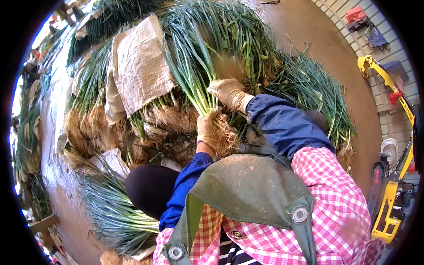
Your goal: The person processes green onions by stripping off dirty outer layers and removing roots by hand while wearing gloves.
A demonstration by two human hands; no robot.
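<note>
Okay, heaps of green onions (291,84) crowd me on all sides, roots tangled and sandy-brown, leaves long and thin. A coarse woven sack (140,64) lies over the pile to my left front; another sheaf (110,207) lies by my left knee. Bare brown floor (318,35) beyond, yellow machine (391,194) far right. My left hand (206,131), in a dirt-stained tan glove, is clamped around the root end of one bunch (194,75), held just in front of my apron (247,190). My right hand (229,93), same glove, closes on the stalks just above it. Apron is stiff, olive-green, with metal grommets.
</note>
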